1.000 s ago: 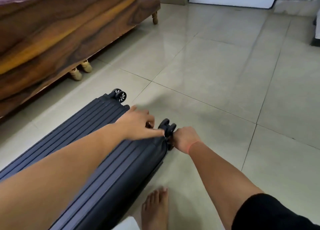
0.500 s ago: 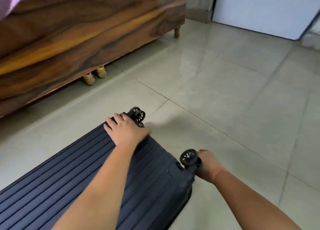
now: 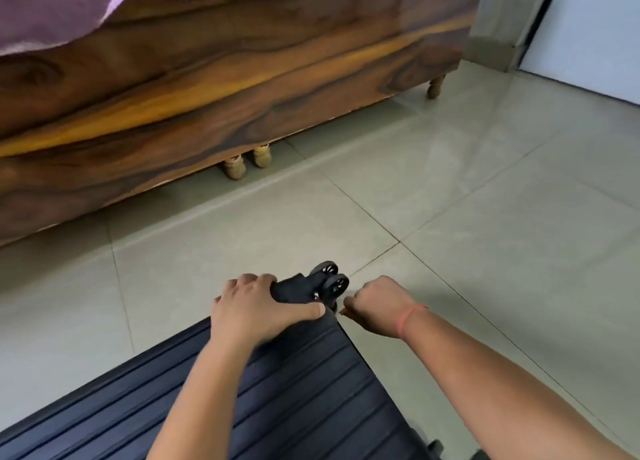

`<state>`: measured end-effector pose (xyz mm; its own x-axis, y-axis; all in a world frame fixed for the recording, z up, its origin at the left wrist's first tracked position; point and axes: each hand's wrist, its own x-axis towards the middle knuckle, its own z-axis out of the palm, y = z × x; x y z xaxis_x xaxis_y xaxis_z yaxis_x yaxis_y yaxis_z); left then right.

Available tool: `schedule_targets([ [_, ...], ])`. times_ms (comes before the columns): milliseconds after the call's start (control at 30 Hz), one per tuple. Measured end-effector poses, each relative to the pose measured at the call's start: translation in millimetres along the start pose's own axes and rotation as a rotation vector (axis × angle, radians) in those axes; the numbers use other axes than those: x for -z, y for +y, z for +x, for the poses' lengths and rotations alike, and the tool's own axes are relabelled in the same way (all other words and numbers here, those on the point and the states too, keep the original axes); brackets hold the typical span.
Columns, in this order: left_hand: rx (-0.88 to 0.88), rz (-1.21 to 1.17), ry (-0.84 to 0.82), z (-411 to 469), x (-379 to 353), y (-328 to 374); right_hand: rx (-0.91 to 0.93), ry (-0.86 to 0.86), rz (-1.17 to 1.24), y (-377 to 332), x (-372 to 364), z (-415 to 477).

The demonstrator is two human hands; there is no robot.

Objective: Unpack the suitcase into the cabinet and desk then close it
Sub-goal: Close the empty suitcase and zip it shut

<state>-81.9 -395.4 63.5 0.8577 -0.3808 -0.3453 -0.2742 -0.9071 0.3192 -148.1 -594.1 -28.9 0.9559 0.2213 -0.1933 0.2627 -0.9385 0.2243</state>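
Lying flat on a pale tiled floor [image 3: 485,251], a dark ribbed suitcase [image 3: 294,390] had its far corner and twin wheels [image 3: 330,281] pointing toward a wooden bed [image 3: 207,95] draped with a purple sheet [image 3: 52,12]. The left hand [image 3: 256,312] grasped that corner, fingers curled over the end edge and thumb across the top. The right hand [image 3: 379,303], a pink band [image 3: 410,315] at its wrist, was clenched just beside the same corner, near the wheels; whether it pinched anything there could not be told.
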Motion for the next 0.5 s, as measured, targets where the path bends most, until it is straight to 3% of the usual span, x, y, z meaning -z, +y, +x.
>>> schedule_targets([
  [233, -0.045, -0.256, -0.199, 28.0, 17.6, -22.2, 0.03, -0.066, 0.039, 13.3, -11.1, 55.1],
  [300, -0.044, -0.378, -0.227, 27.4, 15.9, -29.3, 0.142, -0.058, 0.252, 19.9, -24.3, 75.0],
  [367, -0.005, -0.526, -0.27, 25.3, 13.8, -34.6, 0.282, 0.042, 0.633, 19.3, -26.6, 95.9],
  [400, 0.018, -0.583, -0.276, 27.1, 13.1, -36.8, 0.341, 0.208, 0.583, 21.5, -30.2, 110.5],
  [467, 0.097, -0.656, -0.238, 41.0, 12.9, -41.8, 0.495, 0.382, 0.279, 19.9, -33.9, 139.0],
  [500, 0.162, -0.675, -0.217, 52.6, 12.2, -46.0, 0.538, 0.411, 0.246, 19.6, -29.7, 148.5],
])
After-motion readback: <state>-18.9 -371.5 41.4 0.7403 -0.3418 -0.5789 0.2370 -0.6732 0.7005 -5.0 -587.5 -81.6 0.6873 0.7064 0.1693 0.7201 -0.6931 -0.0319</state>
